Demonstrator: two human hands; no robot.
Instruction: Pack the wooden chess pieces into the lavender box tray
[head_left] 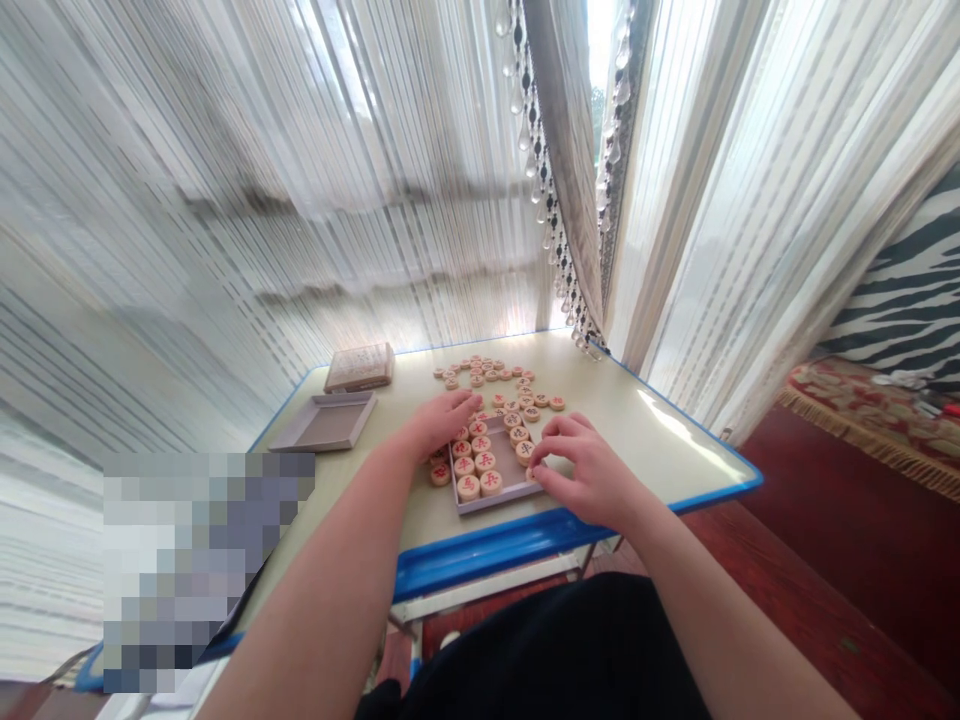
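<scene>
A shallow grey box tray (495,501) lies near the front edge of the table. Red-marked Chinese chess pieces (484,461) stand in two columns along its left side, and black-marked pieces (515,434) line its right side. At the tray's front right corner my right hand (581,465) is closed, thumb and fingers pinching a Chinese chess piece (531,474) that they partly cover. My left hand (444,418) reaches over the tray's far left corner, fingers stretched out by the pieces there. Under that wrist, a red-marked piece (440,475) rests outside the tray.
Many loose pieces (491,374) are scattered across the far middle of the table (645,440). A second grey tray (322,425) and a closed patterned box (360,366) are at the left. Beaded curtains (555,200) hang behind. A blurred patch (210,560) covers the lower left.
</scene>
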